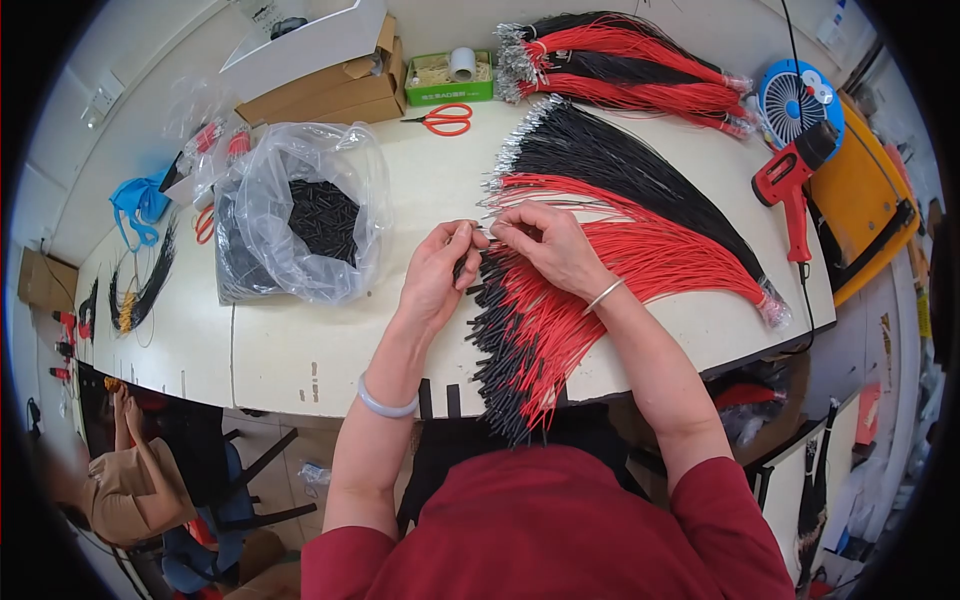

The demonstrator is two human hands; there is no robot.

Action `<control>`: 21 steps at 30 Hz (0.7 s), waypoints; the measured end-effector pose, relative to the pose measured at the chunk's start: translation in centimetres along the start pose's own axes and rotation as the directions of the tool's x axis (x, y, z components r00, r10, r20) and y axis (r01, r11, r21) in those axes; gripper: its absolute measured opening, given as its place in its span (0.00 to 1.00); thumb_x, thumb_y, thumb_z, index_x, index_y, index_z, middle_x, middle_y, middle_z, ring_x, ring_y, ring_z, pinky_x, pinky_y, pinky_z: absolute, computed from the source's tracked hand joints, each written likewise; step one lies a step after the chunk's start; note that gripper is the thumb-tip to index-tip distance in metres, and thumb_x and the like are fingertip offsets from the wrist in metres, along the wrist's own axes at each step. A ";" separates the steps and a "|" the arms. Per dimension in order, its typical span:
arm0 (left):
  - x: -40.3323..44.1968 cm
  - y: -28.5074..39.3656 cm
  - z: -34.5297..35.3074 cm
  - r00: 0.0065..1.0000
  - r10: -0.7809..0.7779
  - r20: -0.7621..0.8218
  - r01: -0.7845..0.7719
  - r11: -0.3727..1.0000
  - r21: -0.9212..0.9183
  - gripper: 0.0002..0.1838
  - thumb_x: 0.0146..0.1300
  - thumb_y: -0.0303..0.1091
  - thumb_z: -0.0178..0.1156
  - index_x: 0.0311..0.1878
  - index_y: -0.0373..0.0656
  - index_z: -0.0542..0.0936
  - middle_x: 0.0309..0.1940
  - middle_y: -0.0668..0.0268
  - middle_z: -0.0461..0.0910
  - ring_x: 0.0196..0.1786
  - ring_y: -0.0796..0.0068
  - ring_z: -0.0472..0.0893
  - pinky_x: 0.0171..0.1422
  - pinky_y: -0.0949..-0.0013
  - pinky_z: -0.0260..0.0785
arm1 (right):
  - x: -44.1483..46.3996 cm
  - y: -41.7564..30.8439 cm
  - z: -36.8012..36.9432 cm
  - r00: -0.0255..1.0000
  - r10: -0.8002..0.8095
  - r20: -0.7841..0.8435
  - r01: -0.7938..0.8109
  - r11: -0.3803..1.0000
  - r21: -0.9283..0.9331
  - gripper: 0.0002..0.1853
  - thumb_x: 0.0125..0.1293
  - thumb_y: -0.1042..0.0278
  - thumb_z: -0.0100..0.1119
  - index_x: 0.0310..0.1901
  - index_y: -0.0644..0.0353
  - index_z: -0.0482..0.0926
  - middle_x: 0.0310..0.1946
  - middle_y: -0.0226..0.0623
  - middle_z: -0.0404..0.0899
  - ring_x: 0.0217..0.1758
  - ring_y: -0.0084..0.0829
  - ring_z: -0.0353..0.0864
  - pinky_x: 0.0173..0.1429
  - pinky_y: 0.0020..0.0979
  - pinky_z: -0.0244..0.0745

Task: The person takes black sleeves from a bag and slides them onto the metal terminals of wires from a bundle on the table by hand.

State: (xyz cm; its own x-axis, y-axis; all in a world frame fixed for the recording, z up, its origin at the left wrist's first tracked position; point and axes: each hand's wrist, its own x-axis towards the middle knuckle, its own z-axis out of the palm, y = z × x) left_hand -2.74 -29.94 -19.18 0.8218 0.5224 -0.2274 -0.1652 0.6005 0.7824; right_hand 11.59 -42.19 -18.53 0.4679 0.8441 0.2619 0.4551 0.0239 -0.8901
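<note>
My left hand (438, 268) is closed, with thumb and forefinger pinched and a small black sleeve partly showing in the curled fingers. Close beside it, my right hand (552, 247) pinches at the end of a red wire; its fingertips hide the exact grip. Under and around both hands fans a bundle of red wires (640, 262), many with black sleeves (497, 345) on the ends at the table's front edge. Black wires (620, 165) with bare silvery tips lie behind the red ones. To the left, a clear plastic bag (365, 200) stands open, full of short black sleeves (322, 222).
Red-handled scissors (447, 120) lie near a green box (450, 92). More tied wire bundles (630, 65) are at the back. A red heat gun (795, 190) and a blue fan (790, 90) stand at the right. Another person (135, 470) sits at lower left.
</note>
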 end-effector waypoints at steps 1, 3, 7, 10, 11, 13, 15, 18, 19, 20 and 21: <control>0.1 0.0 0.0 1.000 -0.005 0.004 0.005 1.000 0.011 0.12 0.77 0.32 0.53 0.56 0.34 0.75 0.38 0.64 0.78 0.28 0.86 0.68 0.22 0.84 0.56 | 0.0 0.0 0.0 1.000 -0.011 -0.007 0.011 1.000 -0.005 0.07 0.67 0.69 0.64 0.39 0.65 0.84 0.30 0.28 0.80 0.28 0.21 0.69 0.34 0.24 0.65; 0.2 -0.1 -0.1 1.000 -0.016 0.013 0.015 0.999 0.032 0.12 0.76 0.32 0.56 0.56 0.34 0.76 0.37 0.65 0.78 0.27 0.87 0.68 0.22 0.85 0.56 | -0.1 0.1 0.1 0.999 -0.033 -0.020 0.032 0.999 -0.016 0.08 0.68 0.69 0.63 0.39 0.65 0.84 0.29 0.28 0.79 0.27 0.21 0.68 0.33 0.24 0.65; 0.0 -0.1 0.1 1.000 -0.017 0.006 0.016 0.996 0.085 0.12 0.75 0.32 0.57 0.54 0.35 0.77 0.37 0.66 0.77 0.27 0.88 0.67 0.23 0.85 0.55 | 0.0 -0.1 0.1 0.999 -0.037 -0.028 0.036 0.999 -0.027 0.08 0.67 0.68 0.63 0.37 0.66 0.83 0.29 0.31 0.79 0.26 0.25 0.69 0.32 0.27 0.66; 0.0 -0.1 0.3 1.000 -0.011 -0.002 0.012 0.992 0.125 0.11 0.75 0.32 0.57 0.53 0.35 0.78 0.38 0.66 0.77 0.27 0.88 0.67 0.23 0.85 0.55 | 0.0 -0.2 0.0 0.999 -0.031 -0.029 0.030 0.999 -0.037 0.08 0.65 0.68 0.63 0.35 0.66 0.83 0.28 0.34 0.80 0.25 0.29 0.71 0.32 0.30 0.67; 0.1 -0.1 0.2 1.000 -0.006 -0.002 0.006 0.992 0.126 0.11 0.75 0.33 0.58 0.52 0.35 0.78 0.37 0.66 0.77 0.27 0.88 0.67 0.23 0.85 0.56 | 0.0 -0.2 0.0 0.999 -0.033 -0.032 0.032 0.999 -0.034 0.09 0.66 0.68 0.63 0.35 0.66 0.83 0.28 0.33 0.79 0.25 0.27 0.70 0.32 0.29 0.66; 0.2 -0.2 -0.1 1.000 0.003 -0.001 -0.003 0.992 0.127 0.11 0.74 0.34 0.60 0.51 0.36 0.79 0.36 0.66 0.79 0.27 0.88 0.68 0.23 0.86 0.57 | 0.0 0.0 0.0 0.999 -0.036 -0.038 0.035 0.999 -0.030 0.09 0.67 0.68 0.63 0.36 0.66 0.83 0.27 0.30 0.78 0.26 0.24 0.68 0.31 0.26 0.65; 0.2 -0.3 -0.1 1.000 0.009 0.001 -0.009 0.992 0.127 0.11 0.73 0.34 0.61 0.51 0.36 0.79 0.36 0.66 0.79 0.26 0.88 0.69 0.23 0.86 0.57 | 0.0 0.0 -0.1 0.998 -0.038 -0.042 0.037 0.999 -0.029 0.09 0.68 0.67 0.63 0.36 0.66 0.83 0.27 0.29 0.78 0.26 0.22 0.67 0.31 0.25 0.64; 0.1 -0.4 0.1 0.999 0.043 -0.022 -0.037 0.976 0.213 0.11 0.72 0.34 0.61 0.49 0.36 0.81 0.34 0.67 0.79 0.26 0.88 0.68 0.24 0.85 0.57 | 0.0 -0.2 -0.3 0.998 -0.055 -0.018 0.053 0.997 -0.064 0.09 0.67 0.68 0.63 0.35 0.66 0.84 0.26 0.30 0.77 0.25 0.23 0.66 0.31 0.25 0.63; 0.0 -0.4 0.1 0.998 0.054 -0.028 -0.046 0.969 0.241 0.11 0.72 0.34 0.62 0.49 0.36 0.81 0.33 0.68 0.79 0.26 0.88 0.68 0.24 0.85 0.56 | 0.0 -0.2 -0.4 0.998 -0.059 -0.011 0.058 0.995 -0.076 0.09 0.67 0.68 0.64 0.35 0.66 0.84 0.25 0.30 0.77 0.25 0.23 0.66 0.31 0.25 0.63; 0.0 -0.4 0.1 0.998 0.053 -0.028 -0.044 0.969 0.241 0.11 0.72 0.34 0.62 0.49 0.36 0.81 0.33 0.68 0.79 0.26 0.88 0.68 0.24 0.85 0.56 | 0.1 -0.2 -0.5 0.998 -0.058 -0.011 0.057 0.995 -0.076 0.09 0.67 0.68 0.64 0.35 0.66 0.84 0.25 0.30 0.77 0.25 0.23 0.66 0.31 0.25 0.63; 0.0 -0.4 0.1 0.997 0.070 -0.022 -0.060 0.946 0.319 0.11 0.72 0.34 0.62 0.48 0.36 0.82 0.32 0.68 0.79 0.25 0.88 0.67 0.24 0.85 0.56 | 0.1 0.0 -0.6 0.997 -0.073 0.010 0.073 0.993 -0.098 0.09 0.66 0.68 0.64 0.35 0.66 0.84 0.25 0.31 0.78 0.24 0.25 0.67 0.31 0.27 0.64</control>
State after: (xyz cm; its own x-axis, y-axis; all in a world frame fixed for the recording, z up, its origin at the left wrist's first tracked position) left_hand -2.66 -30.26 -19.45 0.7959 0.5765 -0.1847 -0.0311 0.3436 0.9386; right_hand 12.12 -42.46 -18.26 0.4257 0.8456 0.3220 0.5600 0.0333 -0.8278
